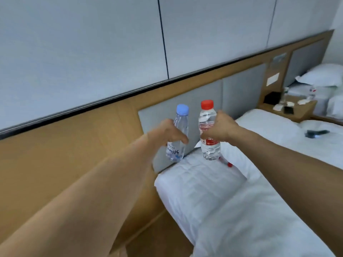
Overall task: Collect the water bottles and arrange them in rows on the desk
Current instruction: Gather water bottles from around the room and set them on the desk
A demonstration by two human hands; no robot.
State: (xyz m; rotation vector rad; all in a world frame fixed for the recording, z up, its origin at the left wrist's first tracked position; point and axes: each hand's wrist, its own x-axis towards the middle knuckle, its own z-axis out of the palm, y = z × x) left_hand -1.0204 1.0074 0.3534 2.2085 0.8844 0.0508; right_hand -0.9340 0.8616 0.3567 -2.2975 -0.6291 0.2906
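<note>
Over the head end of a white bed (241, 210), the left hand (167, 134) grips a blue-capped bottle (181, 123) and the right hand (220, 127) a red-capped bottle (207, 115) — side by side, not touching. A grey padded headboard (204, 93) set in wood panelling stands behind; a nightstand (304, 116) further along carries a phone (288, 110). One label bears dark script, the other white characters on red — neither is readable.

Blue-capped bottle (178, 134) in left hand (167, 134); red-capped bottle (208, 130) in right hand (220, 128)
</note>
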